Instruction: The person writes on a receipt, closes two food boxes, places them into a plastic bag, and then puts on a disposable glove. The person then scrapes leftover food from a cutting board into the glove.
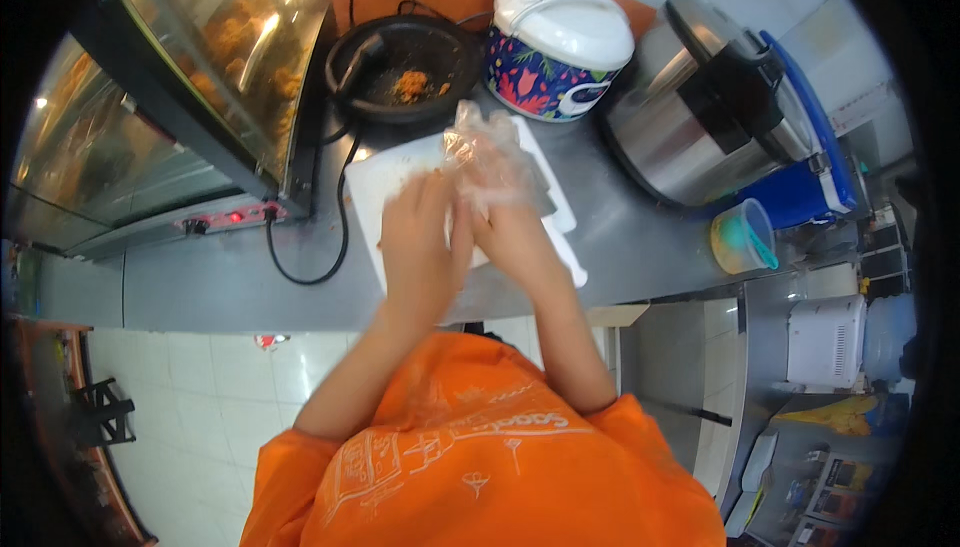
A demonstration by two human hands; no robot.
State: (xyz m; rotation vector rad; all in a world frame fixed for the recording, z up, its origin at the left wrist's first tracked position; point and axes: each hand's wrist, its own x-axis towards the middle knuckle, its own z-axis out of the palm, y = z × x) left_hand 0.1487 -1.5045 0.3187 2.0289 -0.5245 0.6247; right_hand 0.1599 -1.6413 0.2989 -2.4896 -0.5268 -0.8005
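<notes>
My right hand (499,202) wears a clear plastic glove (480,149), its fingers pointing away from me over the white cutting board (375,172). Against the glove's wrist side lies my bare left hand (420,228), blurred, its fingers close to the other hand. Whether the left fingers grip the plastic is unclear. Small brown crumbs dot the board. The handle of a white utensil (574,269) shows beside my right wrist. Beyond the board sits a dark stone mortar (375,108) with orange-brown crumbs (411,87) and a dark pestle (364,59) in it.
A heated glass display case (225,111) with fried food stands left, its black cable (341,247) looping onto the steel counter (225,292). Behind the board is a flowered rice cooker (555,51). To the right are a large steel container (697,111) and a plastic cup (739,239) with something turquoise in it.
</notes>
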